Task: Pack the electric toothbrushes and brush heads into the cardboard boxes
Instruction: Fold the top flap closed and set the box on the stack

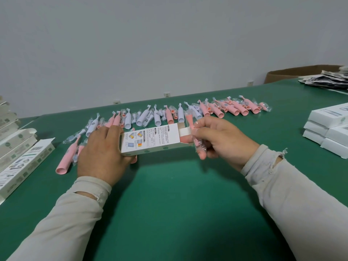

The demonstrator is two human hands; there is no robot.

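Two arms in pale, frayed sleeves (293,187) are reaching in over a green table (169,204). The left hand (101,153) is gripping the left end of a printed white box (150,140), fingers curled over its top and thumb underneath, holding it lengthwise just above the table. The right hand (224,140) is pinching a pink brush head (195,136) in a clear wrapper, holding it nearly upright right at the box's open right end, where a cardboard flap (184,131) is sticking out; the wrapper is crossing in front of that flap. Whether any of the head is inside the opening, I cannot tell. By the left edge, flat unfilled boxes (20,157) are lying stacked and fanned, with a pink toothbrush (66,161) lying just beside them. At the right edge, closed white boxes (327,129) are sitting in a pile. Beyond the hands, a long row of pink and white toothbrushes (188,112) and wrapped heads is stretching across the table. Farther right, a heap of dark leaflets (327,79) is lying near a brown carton (293,72), all against a grey wall (150,44)
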